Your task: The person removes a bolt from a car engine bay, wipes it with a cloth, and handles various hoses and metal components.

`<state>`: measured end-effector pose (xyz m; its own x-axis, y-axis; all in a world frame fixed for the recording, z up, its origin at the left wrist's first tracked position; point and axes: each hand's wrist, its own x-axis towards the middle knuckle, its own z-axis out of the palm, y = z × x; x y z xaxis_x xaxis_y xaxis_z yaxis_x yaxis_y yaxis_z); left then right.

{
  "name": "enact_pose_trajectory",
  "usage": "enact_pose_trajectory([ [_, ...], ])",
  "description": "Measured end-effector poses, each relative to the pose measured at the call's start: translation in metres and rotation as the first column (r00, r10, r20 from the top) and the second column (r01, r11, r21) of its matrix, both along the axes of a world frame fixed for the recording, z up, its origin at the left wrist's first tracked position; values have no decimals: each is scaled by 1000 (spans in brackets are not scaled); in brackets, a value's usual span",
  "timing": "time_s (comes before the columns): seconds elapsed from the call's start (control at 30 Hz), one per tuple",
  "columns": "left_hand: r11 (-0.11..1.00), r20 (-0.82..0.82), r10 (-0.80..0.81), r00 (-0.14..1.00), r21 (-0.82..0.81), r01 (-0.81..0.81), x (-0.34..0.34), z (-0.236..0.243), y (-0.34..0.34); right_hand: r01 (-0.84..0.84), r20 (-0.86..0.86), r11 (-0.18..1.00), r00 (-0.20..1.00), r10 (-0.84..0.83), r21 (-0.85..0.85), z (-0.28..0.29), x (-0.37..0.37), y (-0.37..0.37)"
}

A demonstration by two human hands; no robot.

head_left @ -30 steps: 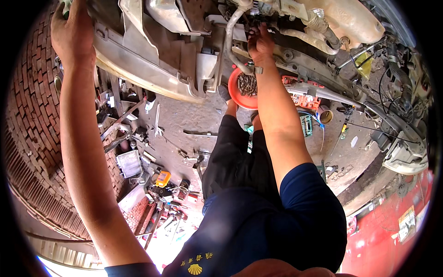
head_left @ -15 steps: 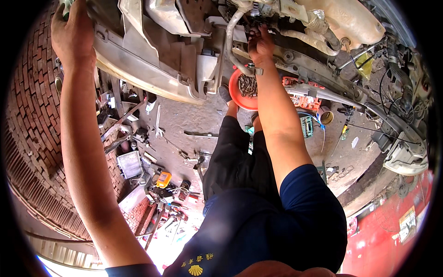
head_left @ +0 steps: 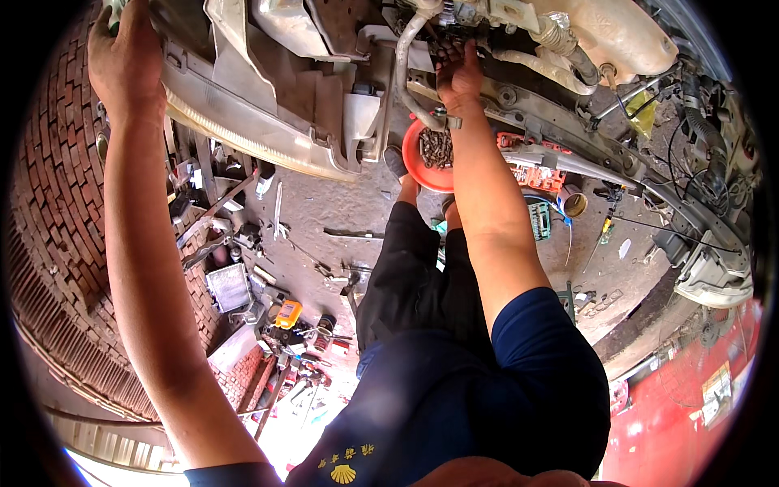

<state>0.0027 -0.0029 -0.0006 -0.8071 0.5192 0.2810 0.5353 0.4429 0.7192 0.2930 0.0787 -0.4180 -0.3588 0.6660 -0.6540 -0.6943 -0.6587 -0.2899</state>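
My left hand is raised at the upper left, beside the end of a large pale headlight housing. Its fingers run out at the top edge, and a small green thing shows beside the thumb. Deep among the engine-bay parts at the top centre is my right hand, palm up. Its greasy fingers are loosely bent and apart, with no object visible in them. A bent grey pipe passes just left of this hand, and a ribbed hose lies to its right.
Below my right wrist stands a red basin holding many bolts. Around it are an orange tool case, a teal tray and an open can. Tools and parts, including a yellow case, litter the lower left. A brick wall borders the left.
The fingers of my right hand have loosened and the thumb has moved away from them, turning the palm more upward. My left hand has barely shifted.
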Motion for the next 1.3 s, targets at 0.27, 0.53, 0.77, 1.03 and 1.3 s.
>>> enact_pose_trajectory([
  [0.27, 1000, -74, 28, 997, -5, -28, 5, -1, 3, 17, 8, 998, 1000, -17, 59, -16, -4, -3],
  [0.53, 1000, -69, 25, 997, -12, -26, 1, -1, 1, 39, 110, 999, 993, -43, 36, -11, -4, 1],
  [0.77, 1000, -62, 1, 998, -12, -2, 0, -1, 2, 4, 143, 999, 990, -9, 36, -10, 0, 4],
  [1.03, 1000, -10, -8, 1000, 19, 8, -2, -2, -2, 46, -131, 997, 990, -54, -65, 0, 6, 1],
  [1.3, 1000, -9, 6, 1000, 27, -6, 1, 1, 4, 132, -149, 990, 981, -124, 44, -22, -4, 1],
])
